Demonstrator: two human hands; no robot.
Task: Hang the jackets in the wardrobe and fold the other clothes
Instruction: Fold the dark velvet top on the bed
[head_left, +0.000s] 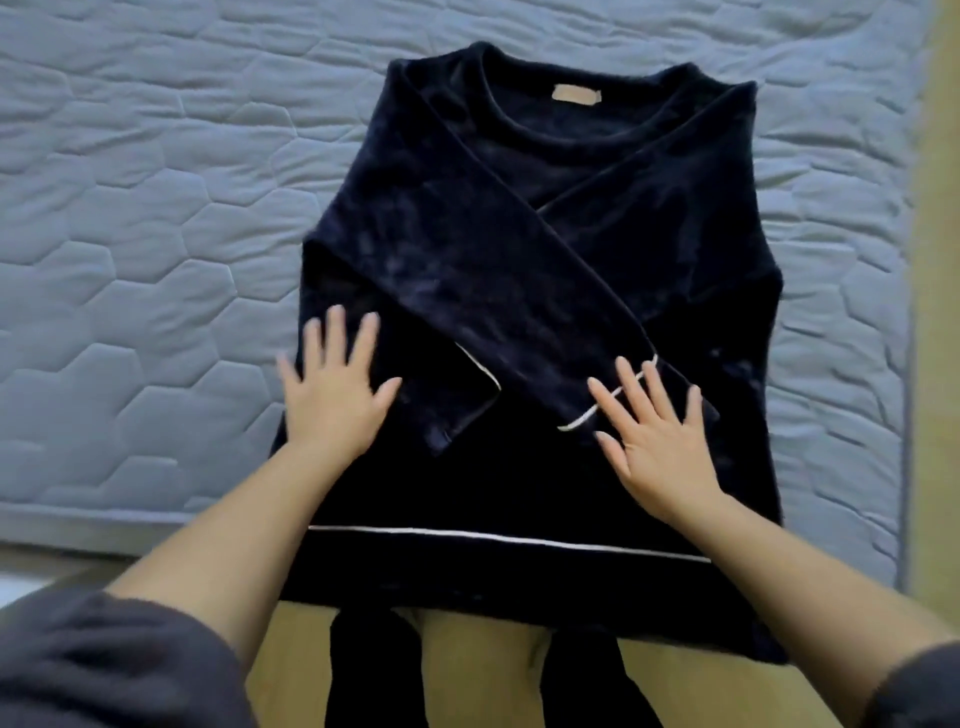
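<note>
- Two flat hands press a dark sweater lying on a quilted mattress.
- Left hand, fingers spread, rests on its lower left side.
- Right hand, fingers straight, rests on the crossed sleeve cuff.

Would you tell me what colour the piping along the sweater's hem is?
The piping is white, on a dark navy sweater; head view.

Top: dark navy, plain, no print. Piping: thin white line across the hem and at both cuffs. Neck label: light tan. Mattress: grey-blue, quilted in a hexagon pattern. Floor: yellowish tan. Person's sleeve: dark grey.
</note>
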